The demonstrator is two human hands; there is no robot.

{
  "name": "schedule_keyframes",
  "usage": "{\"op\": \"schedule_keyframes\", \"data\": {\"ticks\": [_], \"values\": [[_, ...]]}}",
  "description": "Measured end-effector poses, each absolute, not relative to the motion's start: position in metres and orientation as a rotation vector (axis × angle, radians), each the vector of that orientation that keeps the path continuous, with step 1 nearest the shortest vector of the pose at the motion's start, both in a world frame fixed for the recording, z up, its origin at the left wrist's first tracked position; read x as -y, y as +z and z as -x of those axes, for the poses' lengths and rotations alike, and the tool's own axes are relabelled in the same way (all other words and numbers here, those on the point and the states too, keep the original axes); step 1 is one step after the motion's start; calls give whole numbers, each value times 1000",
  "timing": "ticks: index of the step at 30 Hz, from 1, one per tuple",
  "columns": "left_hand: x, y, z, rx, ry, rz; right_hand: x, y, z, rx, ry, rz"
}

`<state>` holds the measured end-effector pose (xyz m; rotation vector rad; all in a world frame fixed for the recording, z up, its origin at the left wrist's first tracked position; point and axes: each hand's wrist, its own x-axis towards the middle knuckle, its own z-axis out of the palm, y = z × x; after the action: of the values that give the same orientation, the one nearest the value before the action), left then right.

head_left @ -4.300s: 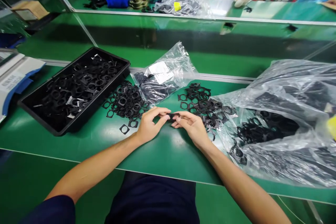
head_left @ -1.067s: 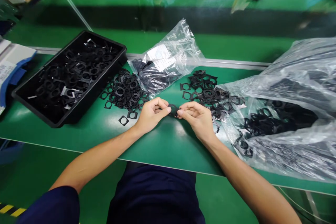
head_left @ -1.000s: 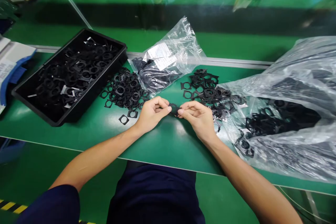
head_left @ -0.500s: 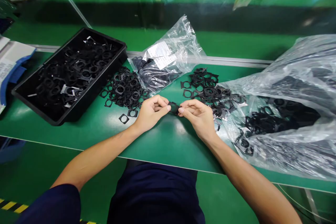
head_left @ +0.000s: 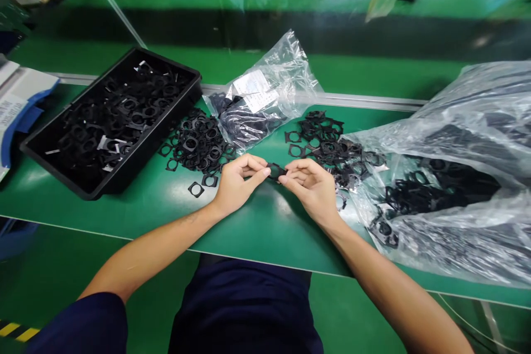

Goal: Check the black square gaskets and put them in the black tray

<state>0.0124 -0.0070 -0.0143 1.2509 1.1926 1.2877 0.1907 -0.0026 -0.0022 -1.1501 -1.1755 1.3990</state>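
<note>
Between my two hands, just above the green table (head_left: 257,232), is a small black plastic part (head_left: 276,171). My left hand (head_left: 243,180) pinches its left end between thumb and fingers. The right end is pinched by my right hand (head_left: 311,185). Fingertips hide both ends, so its full shape is unclear. Left of my left hand lies a pile of black ring-shaped frames (head_left: 199,141), with a loose frame (head_left: 196,189) in front. Beyond my right hand is a second pile of black frames (head_left: 327,138).
A black bin (head_left: 95,191) full of similar parts stands at the left. A labelled clear bag (head_left: 286,74) of parts lies at the back. On the right, a large open plastic bag (head_left: 448,121) spills black parts. A metal rail (head_left: 365,100) runs along the back.
My right fingertips have shifted slightly on the black plastic part, and its tilt has changed a little. Both hands still hold it in nearly the same place. The camera view has moved slightly.
</note>
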Motion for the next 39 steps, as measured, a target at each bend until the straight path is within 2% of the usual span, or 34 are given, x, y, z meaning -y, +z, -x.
{"op": "schedule_keyframes", "data": {"ticks": [28,39], "values": [[9,-11,-12,-1121,1305,-1472,7,-1,-192,1364,1182,1169],[7,-7,-13,-1154,1250,-1331,8,0,-191,1387,1160,1128]]}}
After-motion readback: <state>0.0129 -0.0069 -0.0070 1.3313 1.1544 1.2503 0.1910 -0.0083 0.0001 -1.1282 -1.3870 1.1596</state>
